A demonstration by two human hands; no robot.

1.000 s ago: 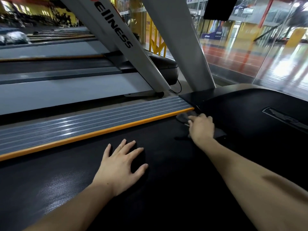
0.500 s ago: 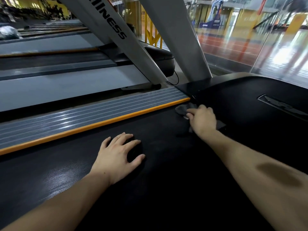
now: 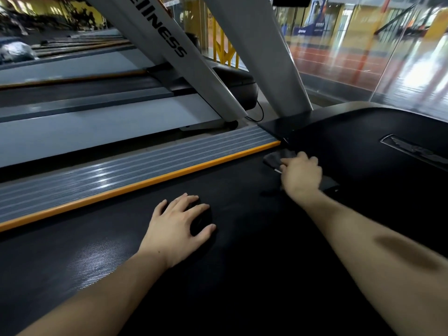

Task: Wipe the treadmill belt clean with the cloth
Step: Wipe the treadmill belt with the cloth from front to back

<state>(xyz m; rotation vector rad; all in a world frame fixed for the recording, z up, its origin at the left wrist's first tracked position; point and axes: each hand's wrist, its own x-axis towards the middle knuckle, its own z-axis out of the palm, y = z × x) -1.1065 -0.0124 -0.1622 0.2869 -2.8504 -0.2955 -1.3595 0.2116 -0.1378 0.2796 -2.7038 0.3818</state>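
Gym floor and glass partitions are seen beyond a black treadmill belt point(image 3: 242, 263), bordered at the left by an orange-edged grey side rail point(image 3: 135, 173). At the belt's far end, against the black motor cover point(image 3: 363, 146), a dark cloth point(image 3: 275, 159) is pressed down by the right hand point(image 3: 301, 175), fingers curled over it. Most of the cloth is hidden beneath that hand and blends into the belt. The left hand point(image 3: 178, 223) is laid flat, fingers spread, on the belt.
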